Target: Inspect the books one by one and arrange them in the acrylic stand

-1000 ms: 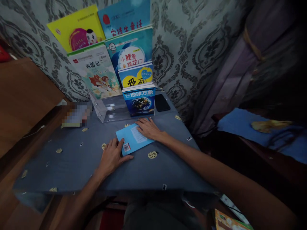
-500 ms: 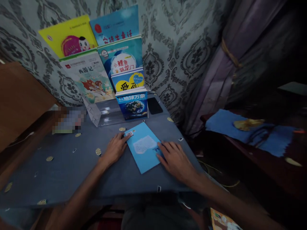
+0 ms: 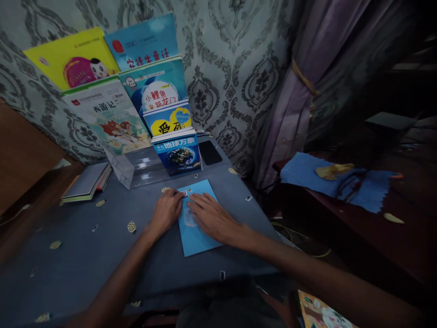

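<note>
A light blue book (image 3: 201,239) lies flat on the table, its back with a barcode label facing up. My right hand (image 3: 213,216) rests on the cover with its fingers stretched toward the upper left, hiding most of the pale text patch. At the book's left edge lies my left hand (image 3: 166,210), its thumb reaching the cover beside the barcode. The left fingers rest on the tablecloth, loosely bent. Beyond the hands, a clear display stand (image 3: 119,168) holds several upright books, with an Earth-covered book (image 3: 179,157) in front.
A dark phone (image 3: 210,152) lies right of the stand. Stacked books (image 3: 85,182) sit on the table's left side. To the right, a blue cloth (image 3: 307,171) covers part of a dark red surface. An orange-covered book (image 3: 322,312) shows below the table's edge.
My right hand has slid leftward from the book's right edge onto the middle of its cover. The book has turned slightly. The view has shifted a little to the right.
</note>
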A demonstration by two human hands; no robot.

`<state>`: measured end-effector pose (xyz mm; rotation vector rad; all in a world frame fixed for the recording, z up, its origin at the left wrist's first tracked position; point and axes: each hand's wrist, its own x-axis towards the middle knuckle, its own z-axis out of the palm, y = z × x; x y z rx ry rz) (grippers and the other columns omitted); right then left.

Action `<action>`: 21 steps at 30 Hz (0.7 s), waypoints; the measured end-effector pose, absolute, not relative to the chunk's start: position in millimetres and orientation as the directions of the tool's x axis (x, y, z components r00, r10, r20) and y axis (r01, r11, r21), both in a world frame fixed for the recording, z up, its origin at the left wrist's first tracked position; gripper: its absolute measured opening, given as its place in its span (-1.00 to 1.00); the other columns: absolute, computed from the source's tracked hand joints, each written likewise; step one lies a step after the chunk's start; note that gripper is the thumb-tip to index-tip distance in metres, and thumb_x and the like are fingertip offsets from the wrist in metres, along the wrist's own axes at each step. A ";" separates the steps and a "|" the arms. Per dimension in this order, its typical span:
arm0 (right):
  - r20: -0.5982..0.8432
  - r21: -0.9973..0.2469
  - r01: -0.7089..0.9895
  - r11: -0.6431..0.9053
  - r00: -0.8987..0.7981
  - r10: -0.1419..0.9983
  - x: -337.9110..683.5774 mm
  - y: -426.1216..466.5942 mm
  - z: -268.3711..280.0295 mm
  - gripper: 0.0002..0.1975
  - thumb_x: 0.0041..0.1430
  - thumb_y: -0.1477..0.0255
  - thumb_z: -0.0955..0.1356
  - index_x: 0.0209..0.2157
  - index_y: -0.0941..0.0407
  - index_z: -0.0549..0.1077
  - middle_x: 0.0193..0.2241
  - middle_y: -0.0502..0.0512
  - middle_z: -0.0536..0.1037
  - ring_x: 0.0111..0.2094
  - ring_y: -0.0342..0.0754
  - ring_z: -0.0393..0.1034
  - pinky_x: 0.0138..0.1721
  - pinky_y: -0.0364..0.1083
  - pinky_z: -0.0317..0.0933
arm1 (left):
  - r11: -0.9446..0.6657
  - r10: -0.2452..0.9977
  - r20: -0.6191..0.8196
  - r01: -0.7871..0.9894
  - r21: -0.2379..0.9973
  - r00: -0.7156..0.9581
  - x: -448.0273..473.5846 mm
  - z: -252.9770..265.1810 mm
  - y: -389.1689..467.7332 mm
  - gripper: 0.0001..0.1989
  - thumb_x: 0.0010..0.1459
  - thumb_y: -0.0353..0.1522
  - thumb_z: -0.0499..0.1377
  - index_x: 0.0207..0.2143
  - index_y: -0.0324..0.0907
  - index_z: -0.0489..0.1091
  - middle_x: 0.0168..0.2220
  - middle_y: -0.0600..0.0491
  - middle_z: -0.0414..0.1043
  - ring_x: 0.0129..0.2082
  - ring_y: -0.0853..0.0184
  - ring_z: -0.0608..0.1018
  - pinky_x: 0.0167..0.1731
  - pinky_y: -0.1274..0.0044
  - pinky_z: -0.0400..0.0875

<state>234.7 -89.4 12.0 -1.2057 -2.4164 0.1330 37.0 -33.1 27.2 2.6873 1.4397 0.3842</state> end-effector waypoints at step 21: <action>0.277 -0.282 0.900 0.332 -0.255 0.927 265.6 -45.9 -5.3 -0.62 0.37 0.45 0.19 0.10 0.16 0.48 0.15 0.32 0.53 0.13 0.16 0.43 0.28 0.26 0.04 | -0.532 0.824 0.302 0.837 0.128 0.478 34.7 -2.8 -38.8 -0.72 0.39 -0.42 -0.02 0.05 -0.14 0.39 0.08 -0.10 0.43 0.06 0.16 0.47 0.08 0.27 0.42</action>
